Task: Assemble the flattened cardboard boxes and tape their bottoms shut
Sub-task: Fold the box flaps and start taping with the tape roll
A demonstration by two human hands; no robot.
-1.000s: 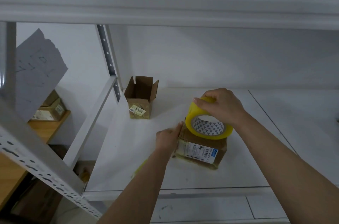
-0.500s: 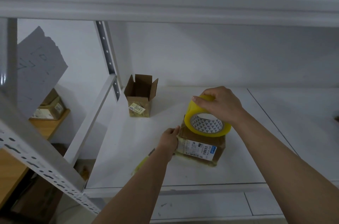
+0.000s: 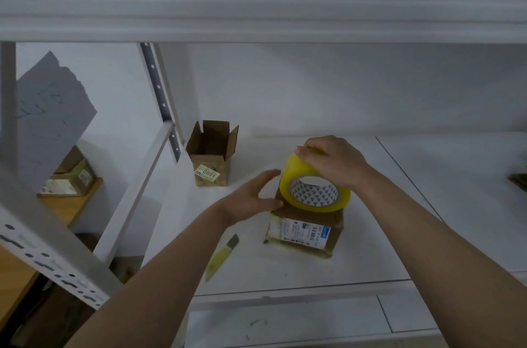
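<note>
On the white shelf | my right hand gripped tape roll atop 1 box | left hand spread, thumb touching box corner | advice: steady box, draw tape straight along seam.

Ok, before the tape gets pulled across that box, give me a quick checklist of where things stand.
1. Tape roll gripped: ok, the right hand holds it from above.
2. Roll on the box: ok, it sits tilted against the top.
3. Box steadied: cannot tell, the left hand is open at the box's left top edge, contact unclear.
4. Box flaps closed: cannot tell, the roll covers the seam.
5. Cutter in reach: ok, it lies on the shelf left of the box, partly hidden by the left forearm.
6. Other open box out of the way: ok, it stands apart, further back to the left.
</note>
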